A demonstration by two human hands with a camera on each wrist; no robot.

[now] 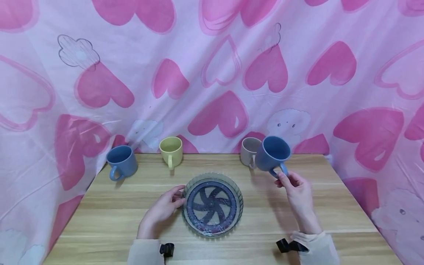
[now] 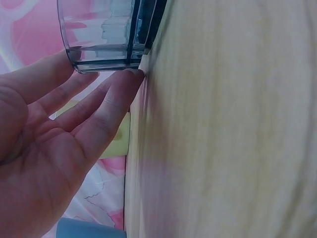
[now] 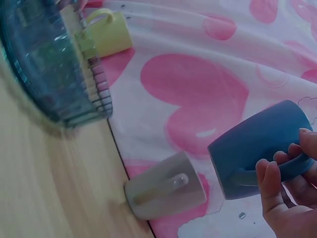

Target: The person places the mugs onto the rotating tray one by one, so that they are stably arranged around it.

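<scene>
My right hand grips a blue mug by its handle and holds it above the table, as the right wrist view also shows. Behind that mug, partly covered by it in the head view, a grey mug stands near the back edge. In the middle of the table lies a round clear glass dish with a fluted rim and a dark swirl pattern. Against its left side rest the fingertips of my left hand, fingers loosely extended and not closed round the dish.
A yellow mug stands at the back, left of centre. Another blue mug is at the back left corner, handle toward the front. Behind the wooden table hangs a pink heart-patterned cloth, which also covers both sides.
</scene>
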